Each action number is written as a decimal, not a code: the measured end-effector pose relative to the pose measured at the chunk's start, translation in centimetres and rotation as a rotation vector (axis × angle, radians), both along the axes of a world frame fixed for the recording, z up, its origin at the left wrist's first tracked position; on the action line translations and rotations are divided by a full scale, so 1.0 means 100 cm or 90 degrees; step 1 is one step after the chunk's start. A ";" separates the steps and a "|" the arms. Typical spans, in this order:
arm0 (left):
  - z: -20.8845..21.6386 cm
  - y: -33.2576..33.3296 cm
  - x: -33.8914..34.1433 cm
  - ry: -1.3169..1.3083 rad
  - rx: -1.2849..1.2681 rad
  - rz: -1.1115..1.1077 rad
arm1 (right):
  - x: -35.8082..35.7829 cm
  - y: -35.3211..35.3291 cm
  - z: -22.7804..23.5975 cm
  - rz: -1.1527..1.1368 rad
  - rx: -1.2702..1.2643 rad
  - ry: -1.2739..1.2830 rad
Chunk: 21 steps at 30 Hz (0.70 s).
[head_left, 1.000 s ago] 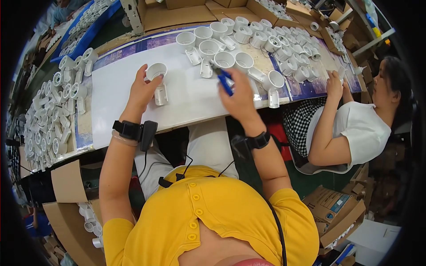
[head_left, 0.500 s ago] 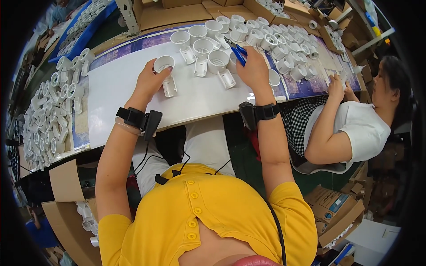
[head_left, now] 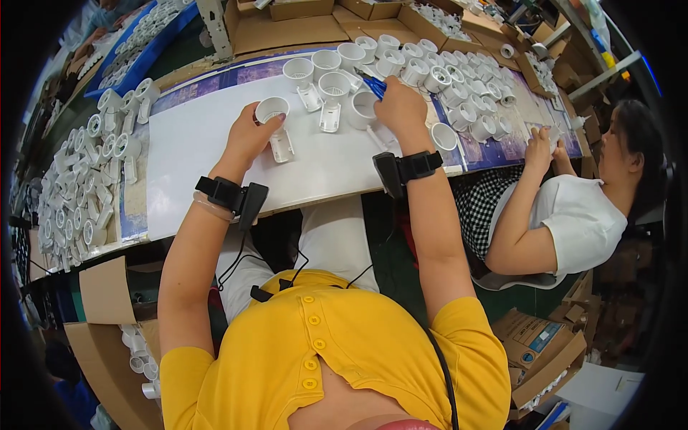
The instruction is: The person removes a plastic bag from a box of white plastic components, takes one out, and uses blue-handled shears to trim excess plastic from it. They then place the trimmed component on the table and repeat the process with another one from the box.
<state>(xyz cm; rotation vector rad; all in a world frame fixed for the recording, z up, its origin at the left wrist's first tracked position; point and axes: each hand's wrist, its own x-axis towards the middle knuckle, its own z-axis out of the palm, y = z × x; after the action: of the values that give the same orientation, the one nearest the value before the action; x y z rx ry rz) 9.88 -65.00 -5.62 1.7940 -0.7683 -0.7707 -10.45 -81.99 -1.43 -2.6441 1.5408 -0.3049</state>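
Note:
My left hand (head_left: 249,137) is closed around a white plastic cup-shaped part (head_left: 273,107), thumb at its rim, with the part's flat tab pointing toward me. In my right hand (head_left: 401,109) are blue-handled nippers (head_left: 374,84), their jaws pointing left and away over the group of parts. Just left of that hand stands another white cup-shaped part (head_left: 362,112); its tab looks blurred, and whether my fingers touch it I cannot tell. Further similar parts with tabs, such as a white cup (head_left: 334,86), stand between my hands and beyond.
White tabbed parts (head_left: 79,183) lie piled at the table's left end. Many plain white cups (head_left: 459,93) crowd the right side. A blue tray (head_left: 107,86) stands far left, cardboard boxes (head_left: 287,29) along the back. A co-worker (head_left: 552,208) sits at the right, hands over the table.
My right hand has come slightly left and toward me with the nippers, beside the nearest tabbed cup. My left hand keeps its cup. The whole view has shifted a little.

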 end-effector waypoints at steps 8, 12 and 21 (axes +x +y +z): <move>0.002 -0.016 0.011 -0.034 -0.001 0.019 | 0.000 -0.031 -0.008 -0.068 -0.040 0.002; 0.003 -0.031 0.019 -0.023 0.004 0.001 | -0.001 -0.042 -0.005 -0.103 -0.052 -0.005; -0.011 -0.060 0.025 -0.114 0.021 0.036 | -0.071 0.004 0.019 -0.072 -0.222 -0.251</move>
<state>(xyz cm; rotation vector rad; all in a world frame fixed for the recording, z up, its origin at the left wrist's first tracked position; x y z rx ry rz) 12.39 -71.00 -6.72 1.9244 -0.8207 -0.5938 -17.57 -81.56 0.45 -2.5104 1.6189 -1.1200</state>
